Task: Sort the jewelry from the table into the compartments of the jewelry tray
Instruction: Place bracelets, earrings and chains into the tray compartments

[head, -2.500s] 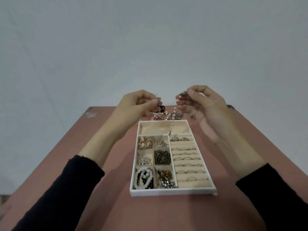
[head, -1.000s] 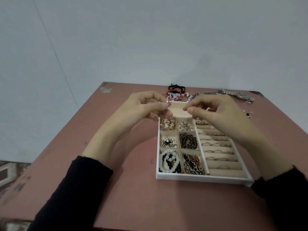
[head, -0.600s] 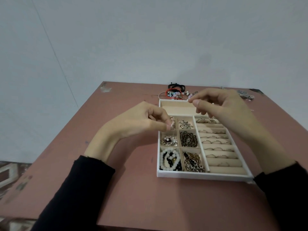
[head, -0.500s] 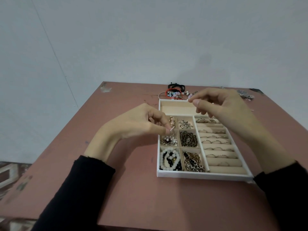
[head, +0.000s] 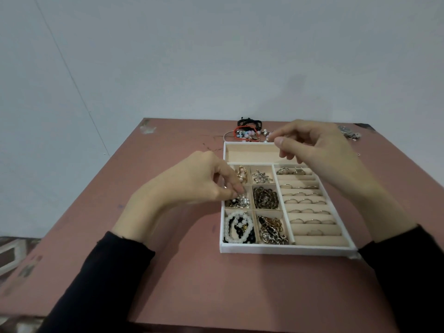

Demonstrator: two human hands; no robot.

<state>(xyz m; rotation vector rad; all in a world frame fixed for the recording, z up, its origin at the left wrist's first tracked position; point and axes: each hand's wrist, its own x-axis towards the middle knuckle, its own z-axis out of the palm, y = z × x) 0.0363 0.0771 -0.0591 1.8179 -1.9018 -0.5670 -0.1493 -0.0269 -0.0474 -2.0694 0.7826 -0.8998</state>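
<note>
Loose jewelry [head: 247, 134]: lying upper centre, just beyond the far rim of the jewelry tray [head: 283, 250], nearest the right hand [head: 314, 150], which is hovering pinched over the long top compartment [head: 247, 152]; left hand [head: 199, 186] pinching narrowly into the middle-left compartment [head: 249, 197]; whether either pinch is holding anything, cannot tell

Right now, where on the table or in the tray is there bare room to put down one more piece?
Bare: the long top compartment of the jewelry tray, partly under the right hand; also the table in front of the tray's near wall. Crowded: the six small compartments and the bracelet pile behind the tray.
</note>
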